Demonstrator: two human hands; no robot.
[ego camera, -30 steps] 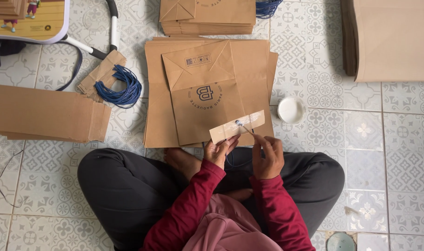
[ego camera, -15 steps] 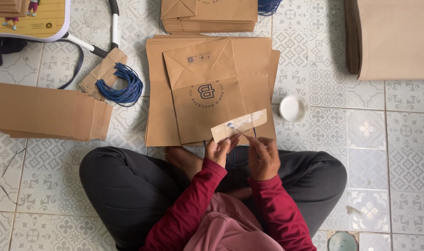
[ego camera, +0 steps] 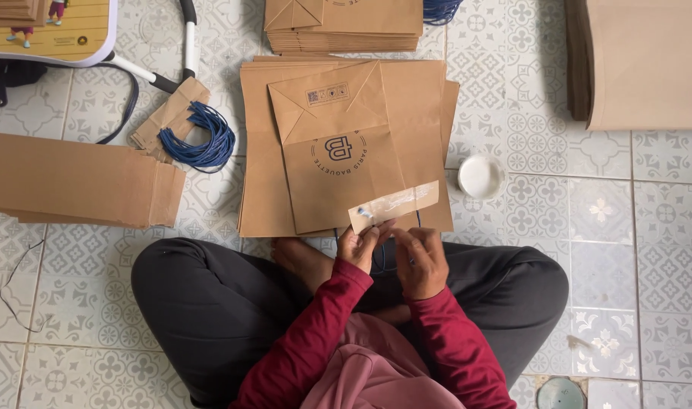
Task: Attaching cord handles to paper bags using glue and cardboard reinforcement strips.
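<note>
Brown kraft paper fills most of the head view. A person sits cross-legged on a pale tiled floor [ego camera: 649,227] patterned with grey ornament, in dark trousers and red sleeves.

The left hand [ego camera: 359,248] pinches the near end of a narrow brown card strip [ego camera: 395,205], fingers closed on it; the strip is flat and rectangular, with a glossy whitish smear along its face, and it slants up to the right over the bags. The right hand [ego camera: 419,261] is curled just beside the left, and thin blue cord [ego camera: 382,257] runs between the two hands; whether the right fingers actually grip that cord I cannot tell.

Directly ahead of the hands lies a stack of flat paper bags [ego camera: 346,144], matte and creased, the top one with its folded triangular base turned up and a round printed mark in the middle. To the right of it, a small round white dish [ego camera: 480,176] sits on the tiles.

At the left lie a pile of long folded brown pieces [ego camera: 77,180], a bundle of smaller brown card strips [ego camera: 168,113], and a looped hank of blue cords [ego camera: 202,140] resting against that bundle. Another bag stack [ego camera: 346,26] lies at the top, and a tall pile of plain brown sheets [ego camera: 641,60] at the upper right.
</note>
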